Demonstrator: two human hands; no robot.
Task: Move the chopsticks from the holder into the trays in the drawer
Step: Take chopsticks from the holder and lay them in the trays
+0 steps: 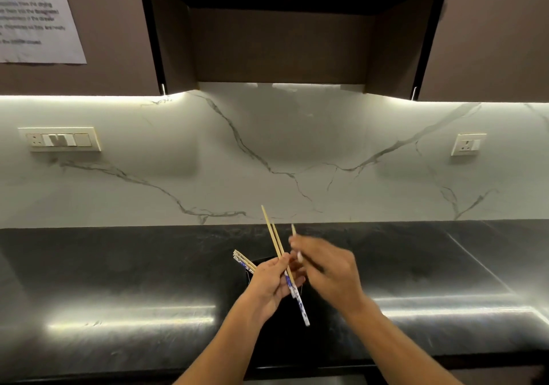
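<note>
Over the middle of the counter, two bamboo chopsticks with blue-and-white patterned handles [300, 307] are pinched between the curled fingers [282, 261] and thumb of the left hand [269, 283]. The pale tips are pointed up and away, and the patterned ends hang down past the palm. A third chopstick [293, 230] is gripped in the right hand [329, 271], with only its thin tip sticking up above the knuckles. That hand is smeared with motion blur, so exactly how the fingers are wrapped can't be made out. The two hands are held just beside each other.

Behind the left hand, a small bunch of matching chopsticks [244, 261] is seen leaning left out of a dark holder [249, 278] (mostly hidden by the hand and pretty much lost against the counter).

All of it is held above a glossy black stone countertop [118, 280]. Further back, a white marble backsplash with grey veins [267, 147] is lit from under the brown upper cabinets [490, 43]. A cream switch-and-socket plate [59, 139] is set at the left and a single cream socket [468, 144] at the right. A printed paper notice [35, 19] is stuck on the left cabinet door.
</note>
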